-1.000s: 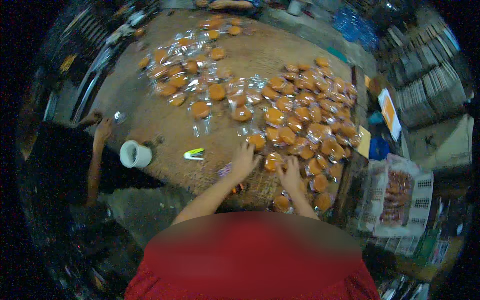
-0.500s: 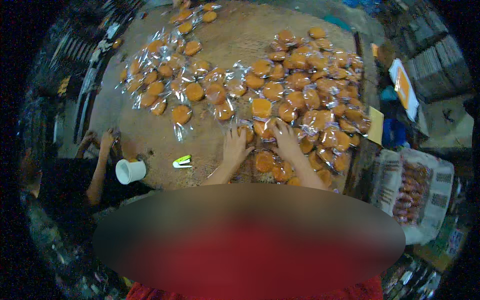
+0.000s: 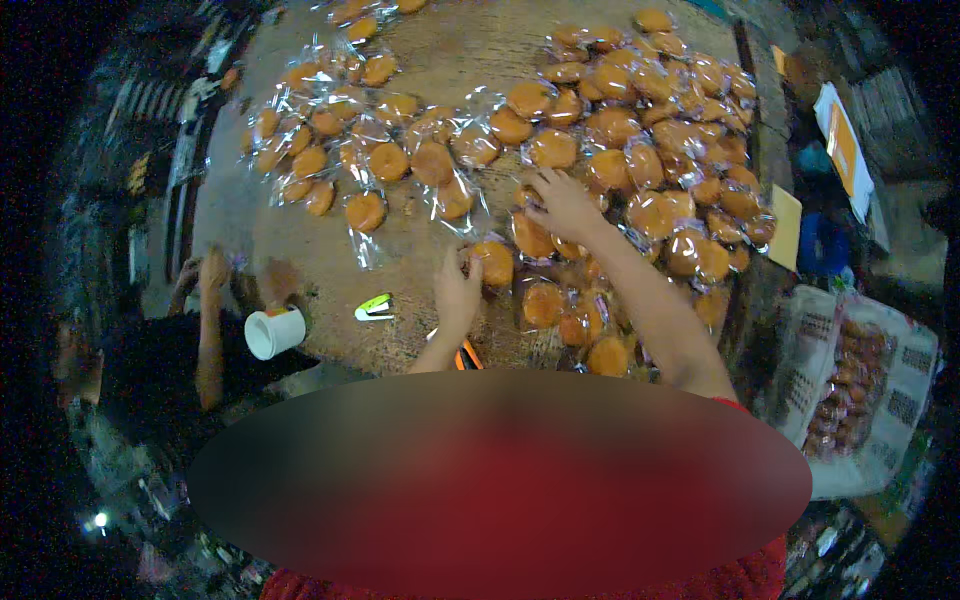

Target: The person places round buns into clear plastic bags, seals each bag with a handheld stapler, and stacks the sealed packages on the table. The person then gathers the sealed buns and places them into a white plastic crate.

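Observation:
Many round orange-brown discs, like flat cakes, lie on the wooden table in clear plastic bags. My left hand point(image 3: 458, 292) is closed with thumb and fingertips at the left edge of one wrapped disc point(image 3: 492, 264) close to me. Farther off and to the right, my right hand point(image 3: 566, 206) has its fingers bent over another wrapped disc point(image 3: 525, 197), which they partly cover. Just beneath that hand lies another wrapped disc point(image 3: 531, 238).
A yellow-green stapler point(image 3: 375, 307) and an orange-and-black tool point(image 3: 467, 355) lie near the front edge. A white tub point(image 3: 275, 333) stands by a co-worker's hands point(image 3: 213, 270) at left. At right is a white crate point(image 3: 915, 375) with wrapped goods.
My right hand has moved away from me, over a farther disc. My left hand has shifted slightly left and nearer, onto a disc's edge. The view has shifted, and the orange-and-black tool now shows.

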